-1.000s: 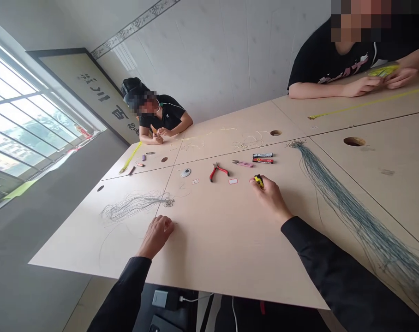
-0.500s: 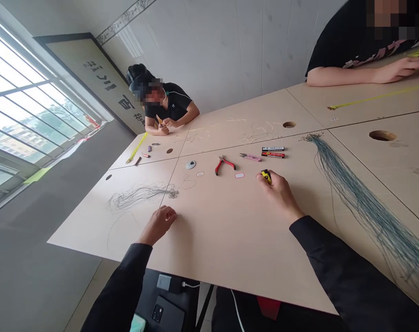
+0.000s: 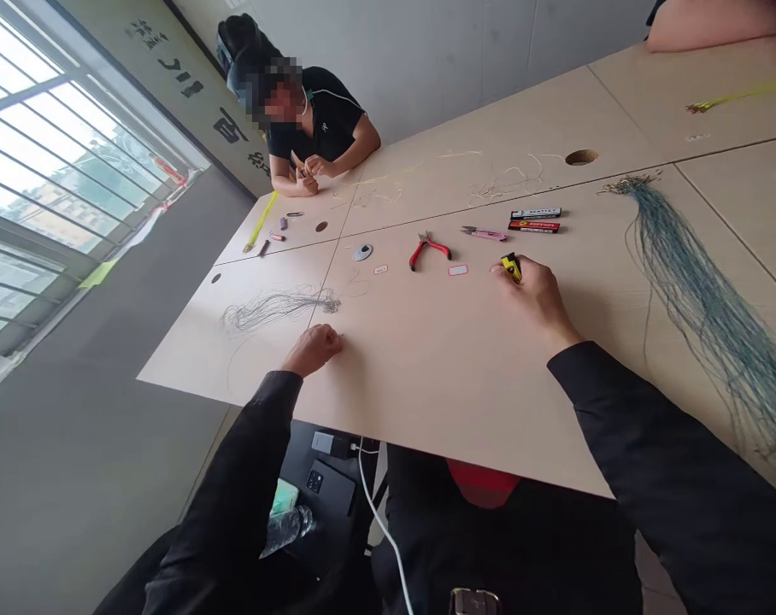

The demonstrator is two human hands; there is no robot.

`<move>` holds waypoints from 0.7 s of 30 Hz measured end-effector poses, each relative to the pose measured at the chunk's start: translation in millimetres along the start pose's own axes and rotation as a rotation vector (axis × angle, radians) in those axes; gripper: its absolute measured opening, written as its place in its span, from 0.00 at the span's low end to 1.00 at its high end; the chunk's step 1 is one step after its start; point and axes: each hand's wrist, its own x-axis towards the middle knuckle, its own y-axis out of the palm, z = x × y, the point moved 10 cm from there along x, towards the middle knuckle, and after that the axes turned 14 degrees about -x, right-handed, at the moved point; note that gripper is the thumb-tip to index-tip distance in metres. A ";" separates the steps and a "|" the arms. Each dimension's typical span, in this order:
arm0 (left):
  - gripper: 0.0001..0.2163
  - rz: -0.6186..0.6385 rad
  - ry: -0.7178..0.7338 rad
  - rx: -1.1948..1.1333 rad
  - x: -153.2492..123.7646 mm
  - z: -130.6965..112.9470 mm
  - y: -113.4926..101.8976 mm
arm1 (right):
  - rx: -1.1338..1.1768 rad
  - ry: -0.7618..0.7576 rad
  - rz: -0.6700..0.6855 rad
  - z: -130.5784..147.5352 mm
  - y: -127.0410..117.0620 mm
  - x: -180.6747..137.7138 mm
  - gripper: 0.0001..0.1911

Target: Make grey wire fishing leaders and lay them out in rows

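My right hand (image 3: 537, 295) rests on the beige table (image 3: 439, 376) with its fingers closed round a small yellow and black tool (image 3: 512, 267). My left hand (image 3: 314, 347) lies curled on the table near the front edge, fingers pinched together; whether a thin thread is in them I cannot make out. Just beyond my left hand lies a bundle of grey threads (image 3: 276, 307). Both my sleeves are black.
Red-handled pliers (image 3: 428, 248), pink snips (image 3: 484, 232), two small boxes (image 3: 535, 219), a grey disc (image 3: 362, 252) and small labels lie mid-table. A long sheaf of blue-green cords (image 3: 702, 299) runs along the right. A person in black (image 3: 317, 128) sits at the far corner.
The view has tilted down and to the left, showing my lap and the floor. Both hands stay in the same places on the table; the person at the far right has left the view.
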 end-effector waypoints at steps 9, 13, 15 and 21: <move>0.03 -0.164 -0.045 -0.175 -6.9 19.8 -8.4 | -0.035 0.040 0.020 -3.6 3.2 3.1 0.10; 0.03 -0.291 0.021 -0.373 -12.2 12.1 -8.8 | 0.031 0.037 0.007 1.4 -1.0 0.2 0.11; 0.04 -0.337 0.103 -0.482 -20.6 -4.8 -8.5 | 0.116 0.028 0.020 11.3 -2.6 -8.1 0.12; 0.03 -0.214 0.407 -0.619 -57.6 -93.5 13.5 | 0.386 -0.122 0.485 74.5 43.3 -63.0 0.22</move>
